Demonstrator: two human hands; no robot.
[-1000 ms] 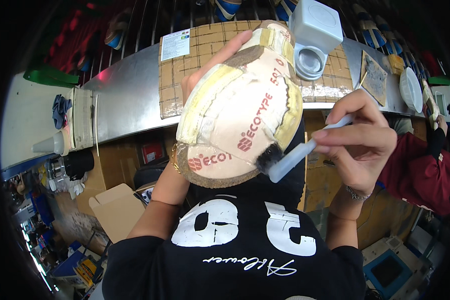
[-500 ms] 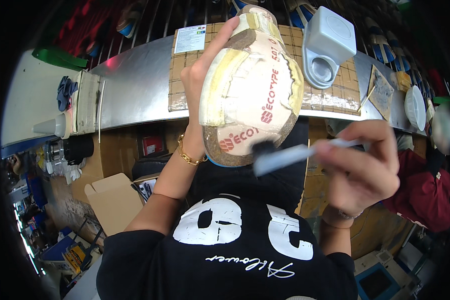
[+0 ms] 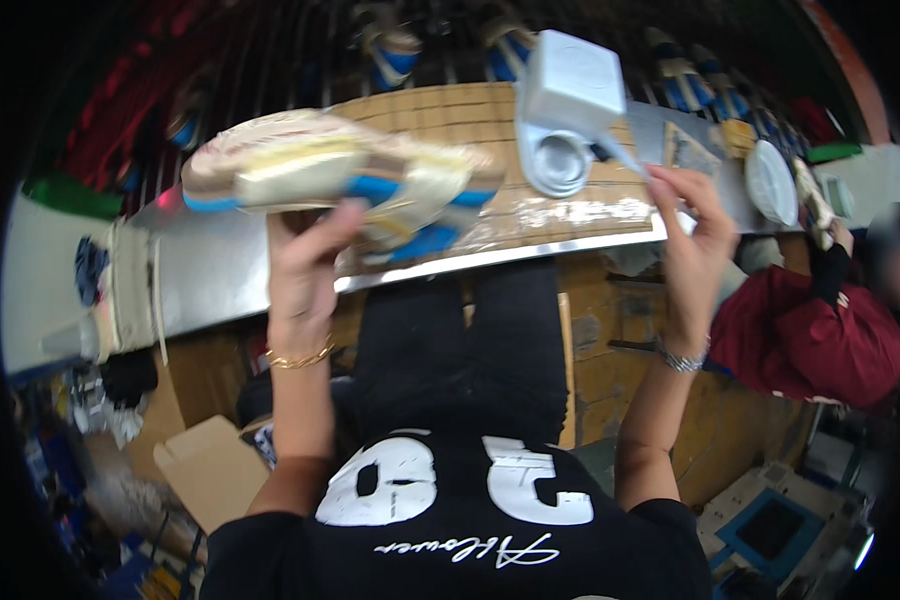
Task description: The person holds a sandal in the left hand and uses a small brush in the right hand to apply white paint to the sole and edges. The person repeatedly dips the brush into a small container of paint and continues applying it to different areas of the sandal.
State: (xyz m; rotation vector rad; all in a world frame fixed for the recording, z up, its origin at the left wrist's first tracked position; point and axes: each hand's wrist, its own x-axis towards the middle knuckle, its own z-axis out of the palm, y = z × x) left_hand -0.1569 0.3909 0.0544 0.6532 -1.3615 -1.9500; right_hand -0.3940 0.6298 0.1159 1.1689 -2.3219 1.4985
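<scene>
My left hand (image 3: 315, 250) grips a shoe upper (image 3: 300, 170) stretched over a blue last, its sole side turned upward and tilted, over the left of the cardboard. The upper is cream and yellow with brown edging; motion blurs it. My right hand (image 3: 698, 215) pinches the white handle of a small brush (image 3: 625, 155). Its dark bristles are beside the round cup at the front of a white plastic dispenser (image 3: 575, 80); whether they touch it I cannot tell.
Tape-covered cardboard (image 3: 450, 110) lies on the metal conveyor-side bench (image 3: 210, 265). More lasted shoes (image 3: 390, 55) sit on the rack behind. A white bowl (image 3: 770, 182) stands to the right. A co-worker in a maroon top (image 3: 810, 330) sits at far right, holding a shoe.
The shoe upper has moved left and forward, away from my body, and turned onto its side. My right hand has carried the brush from the upper's toe to the dispenser cup.
</scene>
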